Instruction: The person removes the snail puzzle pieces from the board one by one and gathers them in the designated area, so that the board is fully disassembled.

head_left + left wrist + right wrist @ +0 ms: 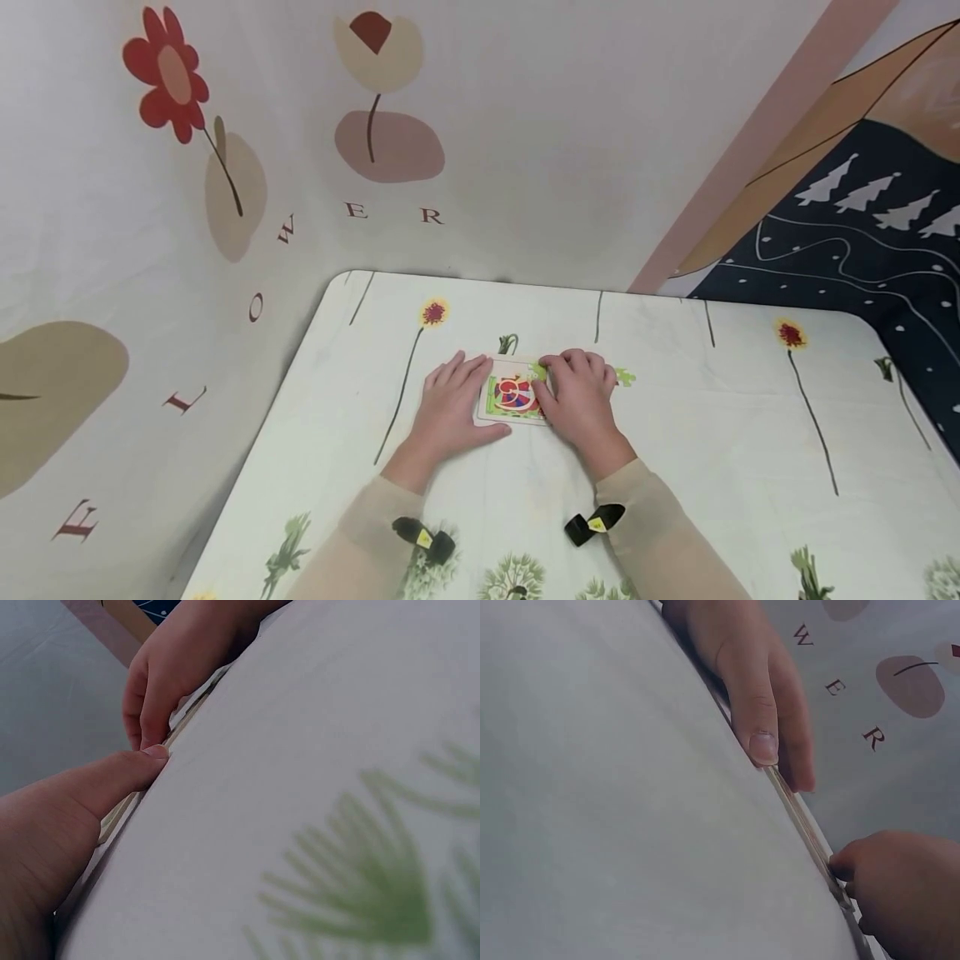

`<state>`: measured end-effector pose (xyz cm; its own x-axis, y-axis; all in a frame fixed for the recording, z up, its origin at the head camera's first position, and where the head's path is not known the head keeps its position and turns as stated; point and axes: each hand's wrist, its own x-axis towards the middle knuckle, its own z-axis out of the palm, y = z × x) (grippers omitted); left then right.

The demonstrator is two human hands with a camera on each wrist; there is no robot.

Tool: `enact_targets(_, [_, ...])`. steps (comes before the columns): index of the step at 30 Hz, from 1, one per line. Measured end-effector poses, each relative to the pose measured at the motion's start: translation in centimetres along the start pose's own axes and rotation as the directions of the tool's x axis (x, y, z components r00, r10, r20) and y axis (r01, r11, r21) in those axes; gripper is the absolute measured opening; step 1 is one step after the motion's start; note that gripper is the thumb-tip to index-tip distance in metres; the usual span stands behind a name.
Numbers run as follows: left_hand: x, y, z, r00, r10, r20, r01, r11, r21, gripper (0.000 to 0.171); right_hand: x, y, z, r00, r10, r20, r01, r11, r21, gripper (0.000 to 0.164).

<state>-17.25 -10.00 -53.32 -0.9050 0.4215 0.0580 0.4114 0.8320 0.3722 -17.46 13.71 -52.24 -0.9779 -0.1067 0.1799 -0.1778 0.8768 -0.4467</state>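
Observation:
A small flat puzzle board (517, 395) lies on the table, with a red, blue and white picture inside a green border. Along its left side my left hand (452, 410) rests with straight fingers at the far corner and the thumb stretched by the near edge. My right hand (583, 398) bends over the board's right side, thumb tip on the picture and index fingertip near the far right corner. Whether it pinches a piece is hidden. In the right wrist view the left thumb (756, 712) touches the board's edge (802, 825).
A light green shape (625, 377), seemingly a loose puzzle piece, shows just right of my right hand. The white tablecloth (712, 433) has printed flowers. Behind the table hangs a printed fabric wall (525, 150). A black wrist camera sits on each sleeve.

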Motion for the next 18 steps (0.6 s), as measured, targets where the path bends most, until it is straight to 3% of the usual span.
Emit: enact_targets(18, [-0.06,0.11,-0.16,1.0,0.0,0.005,0.0,1.0,-0.002,0.11,0.29,-0.78,-0.78,0.998,0.031,0.061,-0.029,0.998,-0.047,0.034])
